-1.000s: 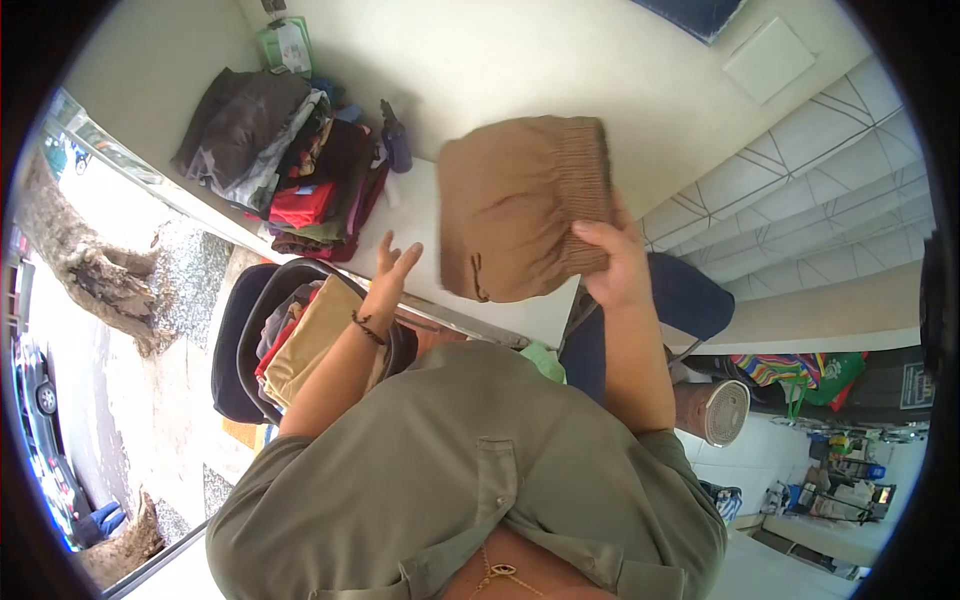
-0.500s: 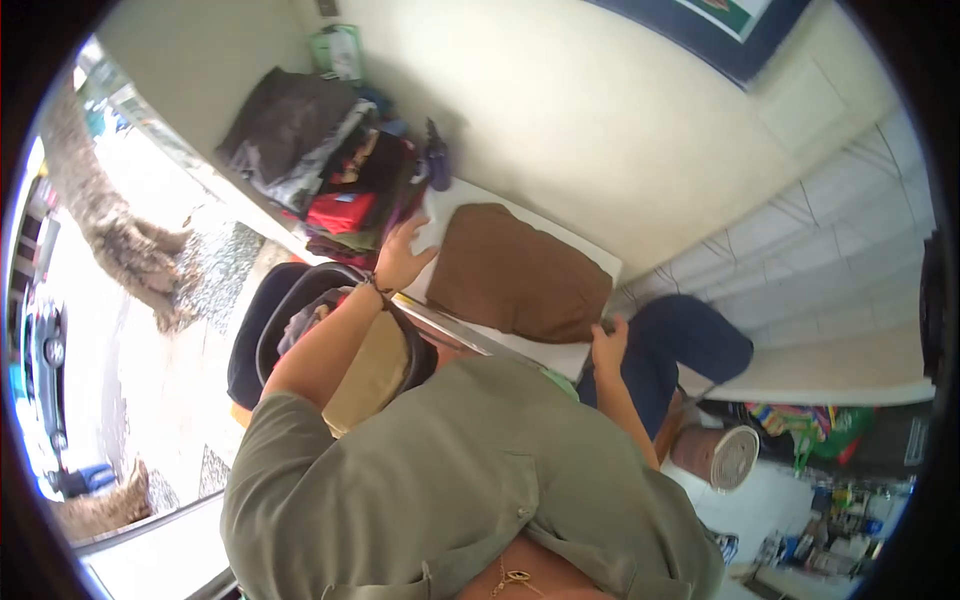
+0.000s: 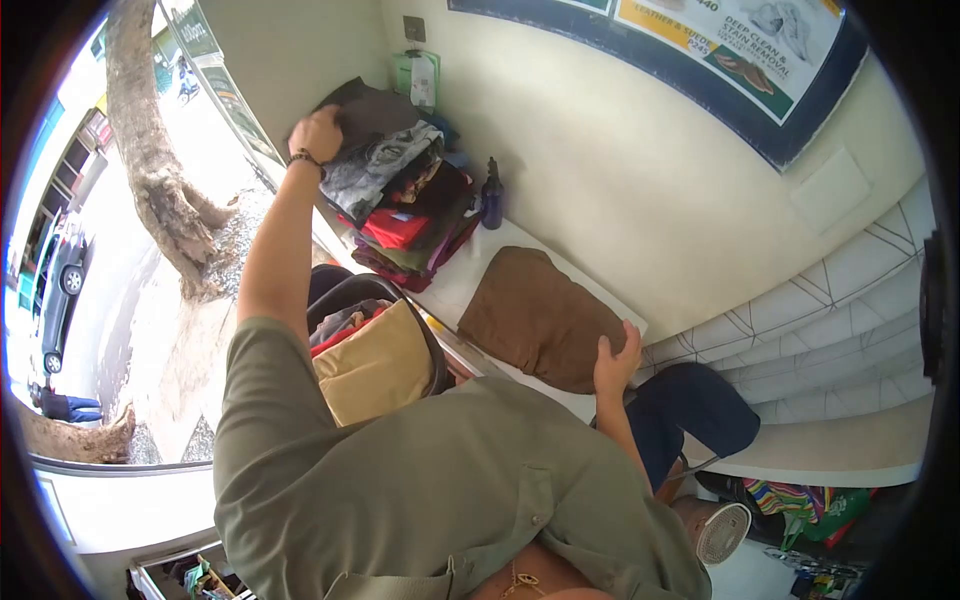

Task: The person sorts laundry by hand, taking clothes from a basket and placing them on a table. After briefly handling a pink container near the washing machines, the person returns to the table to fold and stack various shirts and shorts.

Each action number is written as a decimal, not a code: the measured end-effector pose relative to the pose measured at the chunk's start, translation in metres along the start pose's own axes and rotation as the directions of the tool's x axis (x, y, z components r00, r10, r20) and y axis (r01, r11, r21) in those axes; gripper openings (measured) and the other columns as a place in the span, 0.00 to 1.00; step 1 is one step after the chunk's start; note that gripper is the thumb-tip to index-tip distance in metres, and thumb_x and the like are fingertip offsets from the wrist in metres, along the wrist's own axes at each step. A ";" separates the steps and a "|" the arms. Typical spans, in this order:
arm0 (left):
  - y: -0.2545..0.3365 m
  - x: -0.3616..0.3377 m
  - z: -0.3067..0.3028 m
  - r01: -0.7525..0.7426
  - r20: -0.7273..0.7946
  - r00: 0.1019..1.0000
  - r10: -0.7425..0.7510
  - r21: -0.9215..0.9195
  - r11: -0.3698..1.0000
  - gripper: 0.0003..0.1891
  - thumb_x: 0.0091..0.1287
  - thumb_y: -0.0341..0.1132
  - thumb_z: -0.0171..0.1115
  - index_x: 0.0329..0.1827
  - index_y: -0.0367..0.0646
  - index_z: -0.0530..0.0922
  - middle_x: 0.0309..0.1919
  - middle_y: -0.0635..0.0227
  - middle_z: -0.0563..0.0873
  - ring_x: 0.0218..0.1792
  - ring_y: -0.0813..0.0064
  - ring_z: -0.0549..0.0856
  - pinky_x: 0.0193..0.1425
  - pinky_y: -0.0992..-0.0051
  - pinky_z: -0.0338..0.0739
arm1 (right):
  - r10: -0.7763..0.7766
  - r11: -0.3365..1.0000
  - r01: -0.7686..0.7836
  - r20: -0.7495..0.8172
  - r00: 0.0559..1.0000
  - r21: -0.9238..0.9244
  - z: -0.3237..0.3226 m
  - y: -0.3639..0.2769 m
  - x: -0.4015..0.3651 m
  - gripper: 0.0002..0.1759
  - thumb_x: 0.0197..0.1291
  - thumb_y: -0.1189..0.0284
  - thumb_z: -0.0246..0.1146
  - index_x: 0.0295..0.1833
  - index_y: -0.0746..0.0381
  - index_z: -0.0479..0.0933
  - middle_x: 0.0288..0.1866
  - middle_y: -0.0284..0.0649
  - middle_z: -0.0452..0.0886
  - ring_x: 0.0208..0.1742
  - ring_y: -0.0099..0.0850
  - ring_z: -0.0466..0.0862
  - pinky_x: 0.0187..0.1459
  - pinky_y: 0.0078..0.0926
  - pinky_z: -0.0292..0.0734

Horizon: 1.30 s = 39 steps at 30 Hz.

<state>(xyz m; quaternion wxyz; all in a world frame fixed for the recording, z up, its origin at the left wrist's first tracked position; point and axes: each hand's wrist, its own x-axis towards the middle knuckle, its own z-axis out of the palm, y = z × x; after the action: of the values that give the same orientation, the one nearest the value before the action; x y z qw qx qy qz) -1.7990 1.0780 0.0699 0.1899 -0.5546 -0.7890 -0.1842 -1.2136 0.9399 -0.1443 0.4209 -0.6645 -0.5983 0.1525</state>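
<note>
Now brown garment (image 3: 540,318) lies folded on surface (image 3: 470,272). Right hand (image 3: 615,362) rests flat on its near edge, grip apart. Left hand (image 3: 316,133) clenched on far-left pile (image 3: 400,195). Likely stacking step; next move calls for level lift.

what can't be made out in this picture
All in the head view:
1. Left hand: fingers curled out of sight on the dark grey garment topping the clothes stack; grip unclear.
2. Right hand: underside pressed to the folded brown garment; resting or pinching, unclear.
3. Black laundry basket: contents mostly covered by the tan cloth.
4. Wall poster: cut off by the top edge.
</note>
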 end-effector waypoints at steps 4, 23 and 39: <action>0.055 -0.043 -0.103 -0.005 -0.234 0.972 -0.012 -0.075 0.997 0.17 0.65 0.35 0.56 0.56 0.52 0.82 0.42 0.55 0.88 0.44 0.50 0.87 0.48 0.55 0.82 | -0.075 0.760 -0.138 0.298 0.952 0.635 0.003 -0.067 0.018 0.30 0.62 0.71 0.66 0.69 0.63 0.69 0.67 0.50 0.75 0.67 0.43 0.74 0.69 0.41 0.65; 0.127 -0.285 -0.047 0.819 0.745 0.571 0.344 -0.548 -0.173 0.32 0.68 0.41 0.67 0.72 0.43 0.65 0.62 0.65 0.78 0.59 0.71 0.80 0.60 0.66 0.77 | -0.046 -0.059 -0.911 0.911 0.411 0.408 -0.006 -0.114 0.011 0.31 0.55 0.71 0.64 0.65 0.67 0.70 0.56 0.50 0.81 0.54 0.45 0.83 0.60 0.46 0.77; 0.250 -0.329 0.015 0.055 0.130 0.737 0.663 -0.990 0.134 0.25 0.56 0.17 0.57 0.59 0.40 0.77 0.40 0.65 0.82 0.45 0.73 0.83 0.51 0.73 0.77 | -0.008 0.505 -0.429 0.501 0.865 0.749 -0.045 0.036 -0.028 0.25 0.69 0.74 0.59 0.70 0.64 0.68 0.61 0.46 0.79 0.59 0.39 0.82 0.57 0.39 0.80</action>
<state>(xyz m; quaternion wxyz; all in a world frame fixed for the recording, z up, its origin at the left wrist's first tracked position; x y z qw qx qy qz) -1.4614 0.9002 -0.0886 -0.4002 -0.7292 -0.3676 -0.4159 -1.1639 0.8994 -0.1526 0.5174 -0.3943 -0.4397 0.6193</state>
